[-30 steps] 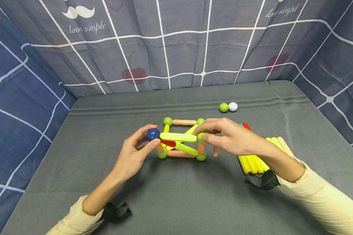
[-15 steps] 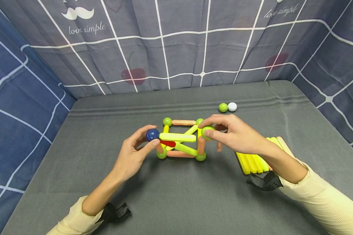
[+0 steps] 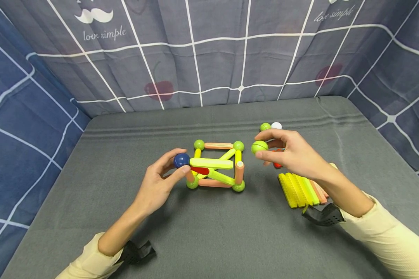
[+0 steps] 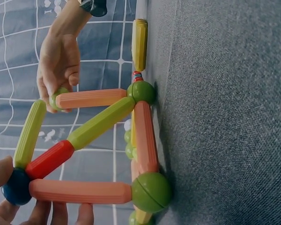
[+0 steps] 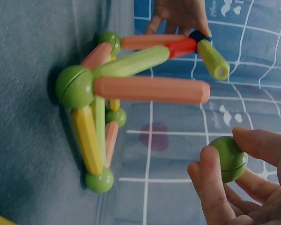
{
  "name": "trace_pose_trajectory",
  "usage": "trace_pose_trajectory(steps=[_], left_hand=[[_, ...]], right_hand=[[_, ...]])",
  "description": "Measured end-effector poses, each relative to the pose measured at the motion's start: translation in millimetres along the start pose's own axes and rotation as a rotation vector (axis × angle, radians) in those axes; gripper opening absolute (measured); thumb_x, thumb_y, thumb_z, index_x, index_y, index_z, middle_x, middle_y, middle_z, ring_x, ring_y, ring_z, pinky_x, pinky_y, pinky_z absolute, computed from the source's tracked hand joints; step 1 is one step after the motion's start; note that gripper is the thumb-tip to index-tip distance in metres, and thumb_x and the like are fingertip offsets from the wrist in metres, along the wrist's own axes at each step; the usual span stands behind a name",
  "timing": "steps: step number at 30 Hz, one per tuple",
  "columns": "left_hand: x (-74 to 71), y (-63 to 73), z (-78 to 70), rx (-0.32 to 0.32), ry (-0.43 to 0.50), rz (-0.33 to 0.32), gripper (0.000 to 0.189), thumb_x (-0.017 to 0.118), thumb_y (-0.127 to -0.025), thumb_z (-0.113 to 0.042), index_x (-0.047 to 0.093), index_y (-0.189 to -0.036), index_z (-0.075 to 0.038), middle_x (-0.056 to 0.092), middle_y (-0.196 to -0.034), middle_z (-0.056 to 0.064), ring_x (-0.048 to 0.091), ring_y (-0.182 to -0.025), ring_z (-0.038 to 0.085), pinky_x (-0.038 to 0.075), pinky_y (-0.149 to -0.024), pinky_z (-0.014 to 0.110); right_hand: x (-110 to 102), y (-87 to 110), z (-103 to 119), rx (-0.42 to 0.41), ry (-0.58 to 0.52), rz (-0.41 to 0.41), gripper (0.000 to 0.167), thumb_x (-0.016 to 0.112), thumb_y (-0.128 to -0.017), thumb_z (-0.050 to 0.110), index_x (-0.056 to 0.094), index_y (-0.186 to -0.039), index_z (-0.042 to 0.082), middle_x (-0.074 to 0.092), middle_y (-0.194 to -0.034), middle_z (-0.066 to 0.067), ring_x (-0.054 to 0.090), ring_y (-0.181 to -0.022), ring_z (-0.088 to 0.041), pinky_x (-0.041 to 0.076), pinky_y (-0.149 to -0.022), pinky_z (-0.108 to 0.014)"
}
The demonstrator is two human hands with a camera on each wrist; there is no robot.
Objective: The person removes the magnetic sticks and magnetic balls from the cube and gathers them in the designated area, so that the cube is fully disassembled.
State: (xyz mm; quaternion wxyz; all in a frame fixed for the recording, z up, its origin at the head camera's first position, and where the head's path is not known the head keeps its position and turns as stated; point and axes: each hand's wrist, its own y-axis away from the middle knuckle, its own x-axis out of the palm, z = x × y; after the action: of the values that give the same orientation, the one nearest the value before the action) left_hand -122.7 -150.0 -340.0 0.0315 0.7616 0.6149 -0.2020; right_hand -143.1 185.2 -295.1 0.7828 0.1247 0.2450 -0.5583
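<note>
A frame of magnetic sticks and green balls stands on the grey cloth, with a green corner ball [image 3: 239, 186] at its near right. My left hand [image 3: 159, 188] pinches a dark blue ball [image 3: 181, 160] at the frame's upper left. From that ball a light green stick [image 3: 212, 163] reaches rightward, its far end free, and a red stick [image 3: 199, 170] slopes down into another green stick. An orange stick [image 3: 239, 174] rises from the near right corner, its top end bare. To its right, my right hand [image 3: 295, 157] holds a green ball [image 3: 259, 147] in its fingertips, apart from the frame.
Loose yellow sticks [image 3: 293, 190] lie beside several green and orange ones, partly under the right forearm. Small red pieces [image 3: 277, 164] show behind the right hand. Farther back are a loose green ball [image 3: 265, 126] and a white ball [image 3: 276, 125]. A checked curtain [image 3: 216, 58] encloses the table.
The right hand has drawn the green ball rightward and away from the light green stick and the upright orange stick, baring that stick's top. The left hand has stayed still on the blue ball.
</note>
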Motion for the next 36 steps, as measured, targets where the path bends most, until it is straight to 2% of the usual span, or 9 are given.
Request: trace_pose_trajectory(steps=[4, 7, 13, 18, 22, 28, 36], left_hand=[[-0.4, 0.0, 0.3, 0.005, 0.003, -0.001, 0.04, 0.068, -0.096, -0.015, 0.058, -0.134, -0.012, 0.065, -0.117, 0.006, 0.06, -0.108, 0.015, 0.045, -0.096, 0.045], [-0.7, 0.1, 0.5, 0.009, 0.01, -0.002, 0.04, 0.068, -0.096, -0.015, 0.058, -0.134, -0.012, 0.065, -0.118, 0.006, 0.06, -0.108, 0.016, 0.045, -0.096, 0.046], [-1.1, 0.0, 0.3, 0.014, 0.014, -0.001, 0.04, 0.068, -0.095, -0.014, 0.058, -0.134, -0.012, 0.066, -0.116, 0.007, 0.061, -0.108, 0.016, 0.045, -0.096, 0.047], [-1.7, 0.2, -0.4, 0.002, 0.012, 0.001, 0.041, 0.068, -0.095, -0.015, 0.058, -0.134, -0.012, 0.066, -0.117, 0.007, 0.061, -0.109, 0.018, 0.047, -0.093, 0.047], [-1.8, 0.4, -0.3, -0.007, 0.011, 0.001, 0.041, 0.068, -0.095, -0.016, 0.058, -0.135, -0.013, 0.067, -0.117, 0.008, 0.061, -0.112, 0.022, 0.049, -0.09, 0.045], [-1.6, 1.1, 0.0, -0.006, 0.006, -0.007, 0.04, 0.068, -0.096, -0.016, 0.059, -0.134, -0.013, 0.067, -0.116, 0.008, 0.061, -0.111, 0.022, 0.048, -0.091, 0.043], [-1.5, 1.4, -1.1, -0.016, 0.021, -0.002, 0.04, 0.069, -0.095, -0.016, 0.059, -0.134, -0.014, 0.067, -0.118, 0.007, 0.061, -0.111, 0.021, 0.05, -0.088, 0.037]], right_hand=[[-5.7, -2.7, -10.0, -0.009, 0.068, -0.06, 0.029, 0.074, -0.091, 0.022, 0.067, -0.116, 0.009, 0.065, -0.111, -0.005, 0.066, -0.095, -0.019, 0.052, -0.072, -0.027], [-10.5, -5.0, -18.5, -0.009, 0.098, -0.096, 0.03, 0.074, -0.091, 0.021, 0.067, -0.117, 0.007, 0.064, -0.115, -0.005, 0.064, -0.095, -0.017, 0.051, -0.075, -0.023], [-23.8, -10.5, -36.5, 0.051, 0.085, -0.162, 0.035, 0.073, -0.092, 0.018, 0.064, -0.123, 0.003, 0.064, -0.114, -0.01, 0.06, -0.094, -0.014, 0.05, -0.069, -0.022], [-40.6, -19.0, -53.9, 0.087, 0.094, -0.218, 0.038, 0.07, -0.093, 0.013, 0.059, -0.126, -0.002, 0.061, -0.114, -0.015, 0.057, -0.092, -0.01, 0.049, -0.071, -0.017], [-55.1, -29.1, -65.0, 0.172, 0.123, -0.258, 0.039, 0.068, -0.095, 0.016, 0.058, -0.129, -0.001, 0.06, -0.116, -0.014, 0.054, -0.093, -0.01, 0.047, -0.072, -0.018], [-73.3, -48.7, -85.5, 0.246, 0.133, -0.251, 0.043, 0.067, -0.095, 0.014, 0.055, -0.132, -0.005, 0.058, -0.116, -0.019, 0.057, -0.08, -0.007, 0.049, -0.066, -0.021], [-82.8, -65.4, -112.7, 0.323, 0.117, -0.165, 0.047, 0.063, -0.095, 0.004, 0.046, -0.134, -0.016, 0.051, -0.124, -0.035, 0.059, -0.071, -0.009, 0.052, -0.064, -0.024]])
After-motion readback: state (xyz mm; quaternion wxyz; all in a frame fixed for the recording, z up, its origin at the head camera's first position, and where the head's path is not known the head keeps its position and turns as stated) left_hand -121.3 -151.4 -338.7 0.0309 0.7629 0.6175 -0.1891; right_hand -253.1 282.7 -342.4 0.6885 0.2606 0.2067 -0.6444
